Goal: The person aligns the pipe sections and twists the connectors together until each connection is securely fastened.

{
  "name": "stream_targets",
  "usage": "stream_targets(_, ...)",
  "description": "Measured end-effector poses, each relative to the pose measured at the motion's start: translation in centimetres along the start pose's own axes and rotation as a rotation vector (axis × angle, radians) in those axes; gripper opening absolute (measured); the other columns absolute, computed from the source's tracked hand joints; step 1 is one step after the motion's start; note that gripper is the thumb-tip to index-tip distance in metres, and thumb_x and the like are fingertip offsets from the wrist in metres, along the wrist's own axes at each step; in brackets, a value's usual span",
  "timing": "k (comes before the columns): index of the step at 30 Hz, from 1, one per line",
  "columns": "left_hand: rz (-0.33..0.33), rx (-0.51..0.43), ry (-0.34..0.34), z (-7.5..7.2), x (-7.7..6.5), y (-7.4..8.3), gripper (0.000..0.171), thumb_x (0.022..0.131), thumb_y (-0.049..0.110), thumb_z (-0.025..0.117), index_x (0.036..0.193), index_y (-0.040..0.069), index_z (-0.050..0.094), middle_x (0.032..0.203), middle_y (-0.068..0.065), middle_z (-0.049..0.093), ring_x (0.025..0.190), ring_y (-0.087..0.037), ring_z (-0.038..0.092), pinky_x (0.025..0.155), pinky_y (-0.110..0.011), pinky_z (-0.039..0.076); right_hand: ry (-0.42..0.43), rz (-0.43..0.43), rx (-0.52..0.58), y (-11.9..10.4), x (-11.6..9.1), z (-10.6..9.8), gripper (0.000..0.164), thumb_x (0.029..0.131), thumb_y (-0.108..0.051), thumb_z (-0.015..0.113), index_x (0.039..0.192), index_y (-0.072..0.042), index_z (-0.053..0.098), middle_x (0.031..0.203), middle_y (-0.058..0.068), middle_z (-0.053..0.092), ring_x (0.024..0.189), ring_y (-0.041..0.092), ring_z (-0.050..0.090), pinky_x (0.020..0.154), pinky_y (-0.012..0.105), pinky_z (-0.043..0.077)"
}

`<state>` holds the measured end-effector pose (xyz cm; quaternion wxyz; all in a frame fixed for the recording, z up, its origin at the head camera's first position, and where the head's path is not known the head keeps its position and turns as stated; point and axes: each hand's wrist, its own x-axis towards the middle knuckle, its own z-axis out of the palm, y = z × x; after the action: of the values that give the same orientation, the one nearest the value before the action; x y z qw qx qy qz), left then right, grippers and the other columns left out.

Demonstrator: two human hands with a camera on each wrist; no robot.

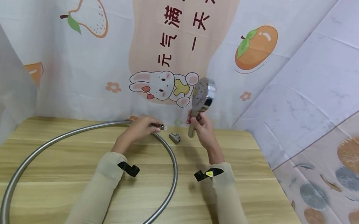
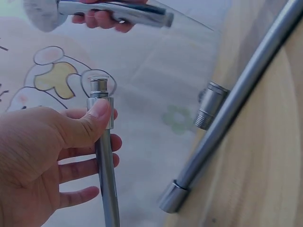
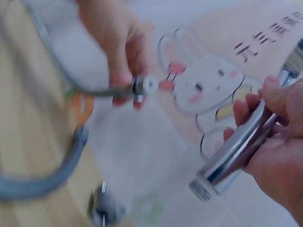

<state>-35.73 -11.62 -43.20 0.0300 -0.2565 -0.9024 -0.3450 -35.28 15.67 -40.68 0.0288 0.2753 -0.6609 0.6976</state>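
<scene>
My left hand [image 1: 141, 127] pinches one end of a grey metal shower hose [image 2: 108, 175], thumb and fingers on its connector nut, with a whitish tip showing beyond it. My right hand [image 1: 204, 128] grips the handle of a chrome shower head [image 1: 204, 94], held upright with the round head at the top. The bare lower end of that handle [image 3: 213, 179] points down, apart from the hose tip. Between the hands, a small metal T-shaped fitting [image 1: 175, 137] with a threaded end lies on the table near its back edge.
The hose loops widely over the wooden table [image 1: 243, 187], and its other end [image 2: 174, 196] lies near the back edge. A printed curtain [image 1: 108, 57] hangs directly behind the table, and another patterned sheet [image 1: 318, 112] hangs on the right.
</scene>
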Motion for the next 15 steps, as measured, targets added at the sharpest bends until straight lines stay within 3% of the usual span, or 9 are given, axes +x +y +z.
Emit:
stream_targets(4,0.013,-0.031,0.006,-0.7,0.2,0.8,0.029,0.097,0.017,0.07,0.124,0.006,0.073,0.113,-0.011,0.072,0.102,-0.025,0.065,0.091,-0.044,0.054,0.021,-0.066,0.284,-1.4,1.0,0.7,0.03,0.104,-0.015,0.053,0.126,0.004,0.046,0.099,0.004,0.059,0.091,0.015,0.06,0.088,0.026,0.053)
stream_targets(7,0.006,-0.047,0.007,-1.3,0.3,1.3,0.03,0.098,0.017,0.069,0.126,0.005,0.071,0.119,-0.013,0.071,0.108,-0.027,0.065,0.096,-0.047,0.053,0.036,-0.113,0.407,-2.4,1.6,0.9,0.026,0.103,-0.016,0.051,0.125,-0.002,0.047,0.097,0.005,0.058,0.09,0.017,0.058,0.087,0.028,0.053)
stream_targets(15,-0.029,-0.059,0.019,-1.7,0.1,2.0,0.029,0.1,0.02,0.066,0.127,0.009,0.071,0.116,-0.009,0.069,0.098,-0.023,0.059,0.086,-0.042,0.051,0.119,-0.154,0.561,-4.3,1.9,0.3,0.019,0.107,-0.008,0.039,0.124,-0.007,0.046,0.097,0.008,0.056,0.09,0.021,0.059,0.091,0.035,0.055)
